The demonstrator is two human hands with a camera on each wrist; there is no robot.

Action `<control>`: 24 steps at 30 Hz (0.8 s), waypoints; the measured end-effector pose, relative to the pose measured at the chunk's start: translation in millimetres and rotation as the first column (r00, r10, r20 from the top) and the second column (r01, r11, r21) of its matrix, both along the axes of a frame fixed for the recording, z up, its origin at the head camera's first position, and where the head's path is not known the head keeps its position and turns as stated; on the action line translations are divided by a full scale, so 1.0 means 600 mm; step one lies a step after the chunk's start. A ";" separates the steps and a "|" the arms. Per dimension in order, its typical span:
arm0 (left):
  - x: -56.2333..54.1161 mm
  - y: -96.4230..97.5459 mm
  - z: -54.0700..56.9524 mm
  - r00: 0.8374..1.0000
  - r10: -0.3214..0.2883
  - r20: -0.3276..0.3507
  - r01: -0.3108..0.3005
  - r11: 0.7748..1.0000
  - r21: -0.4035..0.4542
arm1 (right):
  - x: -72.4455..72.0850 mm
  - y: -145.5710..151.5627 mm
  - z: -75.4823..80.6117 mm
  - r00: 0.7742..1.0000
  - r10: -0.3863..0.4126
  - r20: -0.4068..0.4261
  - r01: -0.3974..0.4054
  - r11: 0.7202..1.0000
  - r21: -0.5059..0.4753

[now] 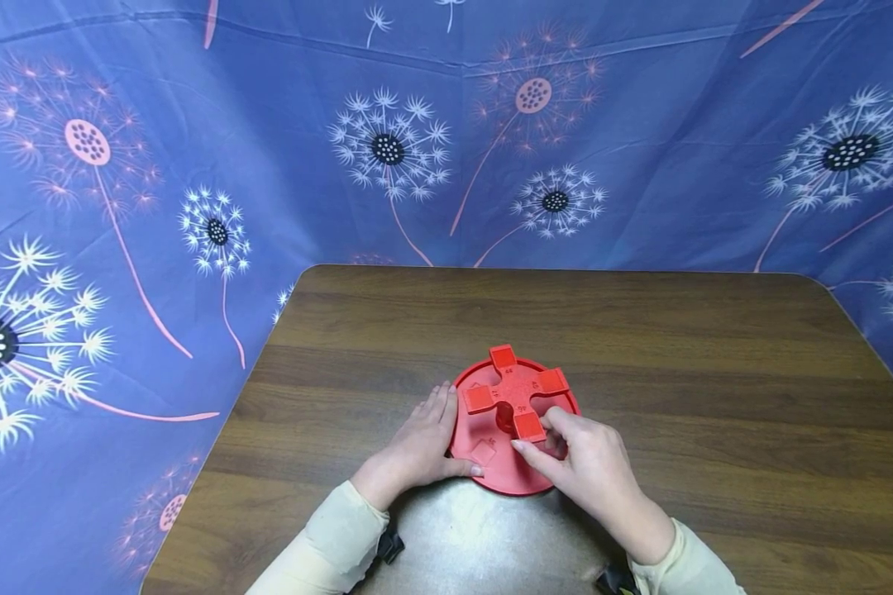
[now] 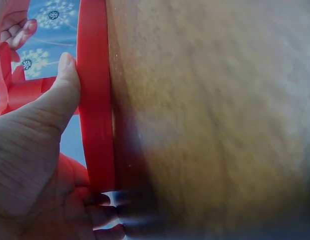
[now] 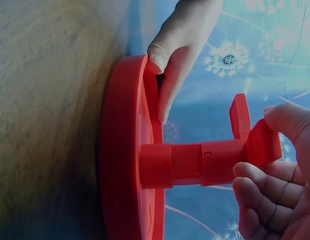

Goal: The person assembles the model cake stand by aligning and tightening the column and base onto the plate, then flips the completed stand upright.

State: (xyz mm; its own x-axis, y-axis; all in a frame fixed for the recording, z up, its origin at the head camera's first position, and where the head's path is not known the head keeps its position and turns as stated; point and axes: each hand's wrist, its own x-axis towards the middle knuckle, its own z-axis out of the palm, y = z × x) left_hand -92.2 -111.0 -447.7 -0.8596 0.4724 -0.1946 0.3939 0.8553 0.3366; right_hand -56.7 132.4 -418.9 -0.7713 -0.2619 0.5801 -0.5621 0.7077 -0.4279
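A round red base (image 1: pixel 509 475) with a raised rim lies flat on the table. From its middle rises a red post (image 3: pixel 187 165), marked with a number in the right wrist view. On top of the post sits a red cross-shaped piece (image 1: pixel 517 388) with wide square arm ends and small numbers. My left hand (image 1: pixel 420 450) rests on the base's left side, fingers extended along the rim and thumb on its front edge. My right hand (image 1: pixel 595 463) pinches the near arm of the cross between thumb and fingers. In the left wrist view the base's side wall (image 2: pixel 97 100) hides part of the cross.
The brown wood-grain table (image 1: pixel 714 397) extends around the base on all sides. A blue cloth (image 1: pixel 268 83) with dandelion prints hangs behind and to the left of the table. Bright glare (image 1: pixel 476 521) shows on the tabletop near the front, between my forearms.
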 end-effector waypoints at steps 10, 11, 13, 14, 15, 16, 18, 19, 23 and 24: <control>0.001 0.000 0.000 1.000 0.007 0.023 -0.007 1.000 -0.016 | 0.006 -0.008 0.001 0.999 -0.049 0.001 0.049 0.999 0.011; 0.001 0.000 0.000 1.000 0.007 0.020 -0.006 1.000 -0.016 | 0.006 -0.008 0.001 0.999 -0.052 0.001 0.052 0.999 0.010; 0.001 0.000 0.001 1.000 0.005 0.013 -0.005 1.000 -0.018 | 0.006 -0.009 0.001 0.998 -0.055 -0.002 0.055 0.998 0.007; 0.001 0.000 0.001 1.000 0.003 0.009 -0.003 1.000 -0.019 | 0.007 -0.010 0.001 0.998 -0.058 -0.001 0.058 0.998 0.006; 0.001 0.000 0.001 1.000 0.002 0.005 -0.002 1.000 -0.019 | 0.007 -0.010 0.001 0.998 -0.059 0.000 0.059 0.998 0.004; 0.000 0.000 0.001 1.000 0.001 0.001 -0.001 1.000 -0.020 | 0.007 -0.011 0.001 0.998 -0.060 -0.002 0.060 0.998 0.003; -0.001 0.000 0.001 1.000 0.003 0.001 -0.003 1.000 -0.019 | 0.008 -0.012 0.000 0.998 -0.065 -0.006 0.065 0.998 0.002; -0.001 0.000 0.001 1.000 0.003 0.001 -0.003 1.000 -0.018 | 0.008 -0.012 0.000 0.998 -0.068 -0.008 0.068 0.998 0.004; -0.002 0.000 0.002 1.000 0.002 -0.004 -0.002 1.000 -0.019 | 0.010 -0.014 -0.003 0.997 -0.081 -0.015 0.081 0.997 0.009; -0.002 0.000 0.002 1.000 0.001 -0.005 -0.002 1.000 -0.024 | 0.010 -0.014 -0.003 0.997 -0.081 -0.017 0.082 0.997 0.011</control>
